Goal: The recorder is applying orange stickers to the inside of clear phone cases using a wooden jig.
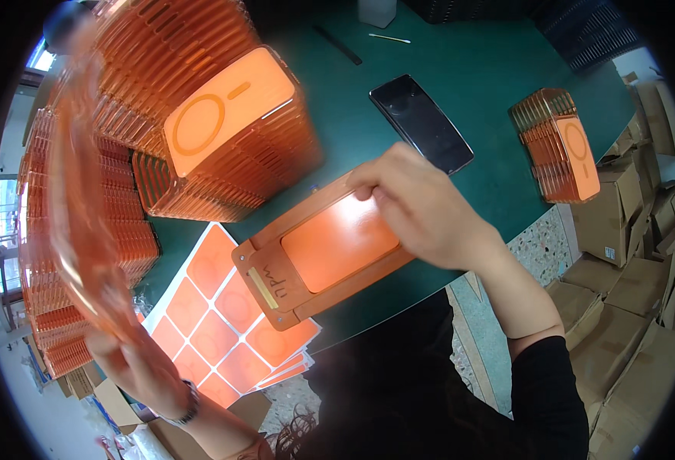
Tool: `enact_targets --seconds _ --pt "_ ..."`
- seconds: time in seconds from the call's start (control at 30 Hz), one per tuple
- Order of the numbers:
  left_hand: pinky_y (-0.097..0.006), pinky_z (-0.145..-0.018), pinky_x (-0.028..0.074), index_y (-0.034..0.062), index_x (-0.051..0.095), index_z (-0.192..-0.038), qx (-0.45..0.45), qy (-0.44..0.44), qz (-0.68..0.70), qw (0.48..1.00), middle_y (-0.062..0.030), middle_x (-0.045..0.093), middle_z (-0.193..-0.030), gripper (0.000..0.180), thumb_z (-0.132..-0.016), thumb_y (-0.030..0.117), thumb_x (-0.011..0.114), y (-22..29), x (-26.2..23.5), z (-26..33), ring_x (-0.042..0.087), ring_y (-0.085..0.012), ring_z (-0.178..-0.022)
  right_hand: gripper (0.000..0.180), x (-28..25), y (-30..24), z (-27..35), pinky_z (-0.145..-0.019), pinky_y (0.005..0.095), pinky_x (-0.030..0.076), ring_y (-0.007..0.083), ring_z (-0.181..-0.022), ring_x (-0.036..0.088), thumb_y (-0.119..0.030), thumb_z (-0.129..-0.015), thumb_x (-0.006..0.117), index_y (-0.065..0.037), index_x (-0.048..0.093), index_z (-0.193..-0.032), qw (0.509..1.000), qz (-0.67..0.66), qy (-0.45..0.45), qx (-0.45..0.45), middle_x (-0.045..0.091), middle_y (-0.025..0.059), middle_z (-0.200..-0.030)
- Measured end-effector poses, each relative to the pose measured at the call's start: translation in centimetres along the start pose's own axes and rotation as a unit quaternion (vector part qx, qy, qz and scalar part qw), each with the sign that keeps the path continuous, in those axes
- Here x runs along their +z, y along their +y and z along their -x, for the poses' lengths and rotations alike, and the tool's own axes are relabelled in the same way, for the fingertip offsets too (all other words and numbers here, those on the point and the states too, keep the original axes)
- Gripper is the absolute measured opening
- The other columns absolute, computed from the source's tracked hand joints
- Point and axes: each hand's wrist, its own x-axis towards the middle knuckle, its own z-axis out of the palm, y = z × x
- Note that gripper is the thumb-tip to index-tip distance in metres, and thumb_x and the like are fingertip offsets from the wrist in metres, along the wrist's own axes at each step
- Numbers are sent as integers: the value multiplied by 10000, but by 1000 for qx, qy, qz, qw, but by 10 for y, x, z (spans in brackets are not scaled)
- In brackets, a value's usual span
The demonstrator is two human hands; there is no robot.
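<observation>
Lying slantwise on the green desk (498, 92), the brown-orange frame (254, 268) is being worked over right now, and a glossy orange panel (330, 253) is seated inside it! Over the frame's right part the right hand (422, 203) is held, its fingers curled in narrowly above the panel; whether anything is pinched there cannot be told. Out to the left of the frame, a translucent orange piece (84, 222), badly blurred, is gripped at its lower end by the left hand (134, 372), and a wristband (189, 405) is worn below it

Tucked partly under the frame's left end, sheets of rounded orange squares (216, 337) are spread. Beyond the frame, to its left, a tall stack of orange cases (230, 107) is topped by a ring-marked face, and more stacked cases (126, 203) are lined up farther left. Just beyond the frame's right end a dark phone (418, 119) is laid flat; well to the frame's right, a smaller stack (556, 146) is stood, with cardboard boxes (621, 299) piled past the desk
</observation>
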Motion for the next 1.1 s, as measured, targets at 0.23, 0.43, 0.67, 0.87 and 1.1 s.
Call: enact_targets --seconds 0.23,0.43,0.67,0.87,1.1 --pt "-584 -1203 238 52 623 -879 -124 -105 -90 983 -292 336 -1590 86 -841 -2 678 -31 70 77 282 -467 -1500 260 -2 17 28 -838 322 506 211 -977 656 -183 -1022 545 24 601 -1167 928 -291 91 215 669 149 -1050" --pt "-568 -1193 257 66 661 -919 -62 -190 -218 955 -238 381 -1585 176 -798 66 788 -32 89 75 292 -462 -1495 394 -2 10 26 -698 279 488 127 -763 625 -297 -1020 588 57 615 -1190 871 -367 -13 325 677 88 -870" --pt "-536 -1198 259 84 530 -1397 -66 -207 -231 949 -210 386 -1589 651 -807 158 797 -20 96 74 266 -426 -1515 281 3 11 14 -530 193 397 25 -613 537 -266 -1015 644 11 599 -1036 865 -365 -42 340 568 -33 -731" --pt "-370 -989 420 29 317 -1568 -253 -105 -220 936 -125 580 -1265 816 -876 133 738 -20 93 79 542 -222 -1125 259 6 19 12 -513 187 385 18 -580 516 -262 -997 674 -25 574 -968 842 -403 -54 353 560 -37 -705" --pt "-252 -852 400 67 245 -1611 -371 -141 -54 916 2 499 -955 858 -901 95 725 -15 86 66 470 -117 -897 529 -11 9 10 -766 252 437 104 -881 539 -269 -858 812 0 609 -1266 907 -280 -82 304 551 3 -935"
